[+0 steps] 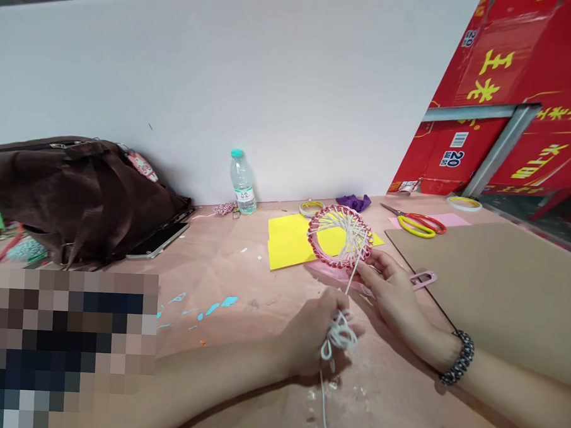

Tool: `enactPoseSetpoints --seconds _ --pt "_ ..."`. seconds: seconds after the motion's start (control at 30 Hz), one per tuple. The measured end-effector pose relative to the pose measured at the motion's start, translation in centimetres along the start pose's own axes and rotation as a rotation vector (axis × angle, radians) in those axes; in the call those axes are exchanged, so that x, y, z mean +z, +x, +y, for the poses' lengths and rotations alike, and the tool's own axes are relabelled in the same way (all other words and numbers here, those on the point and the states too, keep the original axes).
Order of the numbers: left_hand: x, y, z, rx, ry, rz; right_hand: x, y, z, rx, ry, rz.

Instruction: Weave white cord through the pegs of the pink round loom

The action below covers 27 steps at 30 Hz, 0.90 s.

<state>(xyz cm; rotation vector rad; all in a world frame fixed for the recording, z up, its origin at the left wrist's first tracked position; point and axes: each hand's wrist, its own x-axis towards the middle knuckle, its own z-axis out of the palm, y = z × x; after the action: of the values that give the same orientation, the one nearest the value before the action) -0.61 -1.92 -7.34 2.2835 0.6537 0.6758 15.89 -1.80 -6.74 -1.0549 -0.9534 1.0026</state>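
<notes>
My right hand [389,285] grips the lower right rim of a hoop [315,248] wrapped in red, with white cord strung across its inside. A bunched hank of white cord [341,333] is closed in my left hand [316,326], lower and nearer to me. One taut strand runs from this hank up to the hoop's lower edge. A loose tail of the cord [323,398] hangs down from the left hand toward the near table edge. Some fingertips of both hands are hidden behind what they hold.
Yellow paper [284,248] lies behind the hoop. Scissors [417,225], a brown board [509,280] and a pink cutter [423,280] are to the right. A water bottle [243,184], tape roll [310,207], purple cloth [355,202], brown bag [87,199] and phone [159,240] stand farther back.
</notes>
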Motion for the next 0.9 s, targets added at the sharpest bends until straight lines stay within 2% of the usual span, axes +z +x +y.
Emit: enactPoseSetpoints --seconds 0.1,0.17,0.23,0.37,0.47,0.5,0.53,0.67,0.73,0.77,0.8,0.9 --pt "-0.4 0.7 0.4 -0.173 -0.116 0.145 0.1 -0.1 -0.1 0.05 0.065 -0.012" --pt "-0.7 1.0 0.8 -0.163 -0.102 0.141 0.1 0.0 0.0 0.041 0.072 -0.009" --pt "-0.9 1.1 1.1 0.009 0.048 0.132 0.0 0.1 0.2 0.025 0.082 -0.019" --pt "-0.8 0.5 1.3 0.339 0.286 0.206 -0.1 0.3 0.4 0.012 0.107 -0.035" --pt "-0.5 0.1 0.9 0.526 0.334 0.115 0.0 0.2 0.2 0.002 0.068 -0.004" --pt "-0.3 0.0 0.7 0.519 0.298 0.082 0.0 0.1 0.1 -0.002 0.041 0.006" --pt "-0.2 0.0 0.6 0.454 0.231 0.068 0.1 0.1 0.0 -0.008 0.017 0.01" --pt "0.0 0.4 0.4 -0.142 -0.043 0.189 0.1 -0.1 -0.2 0.033 0.026 -0.013" --pt "-0.2 0.7 0.6 -0.264 -0.145 0.184 0.0 -0.1 -0.2 0.058 0.061 -0.029" --pt "-0.3 0.8 0.7 -0.251 -0.149 0.165 0.0 -0.1 -0.2 0.057 0.067 -0.028" --pt "-0.4 0.9 0.7 -0.181 -0.103 0.154 0.0 -0.1 -0.2 0.049 0.069 -0.024" --pt "-0.8 0.8 0.9 0.161 0.15 0.23 -0.1 0.1 0.1 0.016 0.071 -0.025"
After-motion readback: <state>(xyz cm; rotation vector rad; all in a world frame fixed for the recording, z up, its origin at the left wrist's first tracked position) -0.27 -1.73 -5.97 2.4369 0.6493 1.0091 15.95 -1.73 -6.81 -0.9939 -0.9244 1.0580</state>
